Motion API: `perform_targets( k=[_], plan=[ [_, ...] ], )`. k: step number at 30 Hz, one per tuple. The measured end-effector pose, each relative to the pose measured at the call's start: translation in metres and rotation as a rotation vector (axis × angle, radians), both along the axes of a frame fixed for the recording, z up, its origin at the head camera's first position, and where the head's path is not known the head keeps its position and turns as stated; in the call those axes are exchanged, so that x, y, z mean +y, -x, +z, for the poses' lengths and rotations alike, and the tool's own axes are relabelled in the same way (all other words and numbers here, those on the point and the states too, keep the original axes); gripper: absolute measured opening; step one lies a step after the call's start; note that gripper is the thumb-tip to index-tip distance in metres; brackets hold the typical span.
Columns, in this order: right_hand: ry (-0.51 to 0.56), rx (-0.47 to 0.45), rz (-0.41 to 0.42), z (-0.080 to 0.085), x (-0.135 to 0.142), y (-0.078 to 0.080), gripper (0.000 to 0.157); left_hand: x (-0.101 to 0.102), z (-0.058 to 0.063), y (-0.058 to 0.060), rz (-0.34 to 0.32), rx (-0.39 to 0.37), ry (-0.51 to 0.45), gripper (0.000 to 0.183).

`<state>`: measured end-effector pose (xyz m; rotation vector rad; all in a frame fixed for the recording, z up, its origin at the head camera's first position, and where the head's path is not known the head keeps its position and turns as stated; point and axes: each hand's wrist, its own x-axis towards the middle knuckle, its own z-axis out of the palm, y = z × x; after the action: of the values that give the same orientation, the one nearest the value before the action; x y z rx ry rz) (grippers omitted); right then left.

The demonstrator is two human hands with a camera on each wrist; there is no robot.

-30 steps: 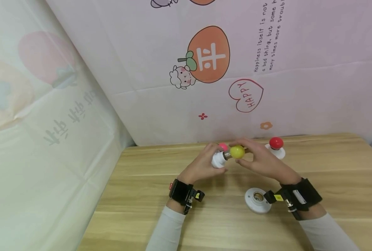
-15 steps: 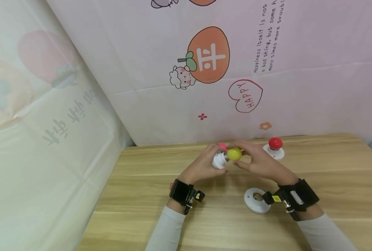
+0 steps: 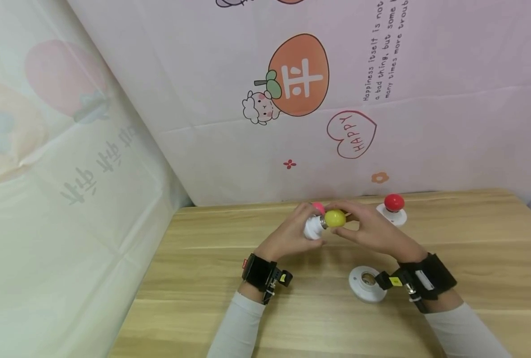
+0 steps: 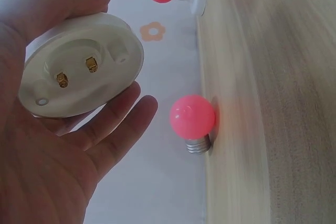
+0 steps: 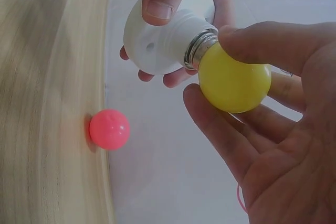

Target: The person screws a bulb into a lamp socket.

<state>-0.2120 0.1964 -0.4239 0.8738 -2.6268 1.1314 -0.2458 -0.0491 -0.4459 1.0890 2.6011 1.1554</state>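
Note:
My left hand (image 3: 287, 234) grips a white round lamp holder (image 4: 81, 66) by its rim, held up off the table. In the left wrist view its back shows, with two brass contacts. A yellow light bulb (image 5: 234, 77) is between the thumb and fingers of my right hand (image 3: 372, 228). Its metal screw base (image 5: 201, 46) sits at the mouth of the holder, with part of the thread showing in the right wrist view. Below the hands, on the table, lies a pink bulb (image 4: 192, 117), mostly covered by the left hand in the head view.
A red bulb (image 3: 394, 202) stands in another white holder (image 3: 395, 218) at the back right. Another white lamp holder (image 3: 361, 290), with no bulb in it, lies on the wooden table (image 3: 193, 298) near the right wrist. A printed cloth (image 3: 229, 164) hangs behind the table.
My right hand has brought the yellow bulb left, up to the holder's mouth; less of its metal base shows now. The left hand has stayed almost in place.

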Motion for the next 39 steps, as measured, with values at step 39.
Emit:
perform_targets(
  k=[39],
  plan=[
    [-0.006,-0.069,-0.075,-0.0002,0.0000,0.0029,0.062,0.0003,0.0035,-0.0020,0.008,0.038,0.038,0.059]
  ],
)
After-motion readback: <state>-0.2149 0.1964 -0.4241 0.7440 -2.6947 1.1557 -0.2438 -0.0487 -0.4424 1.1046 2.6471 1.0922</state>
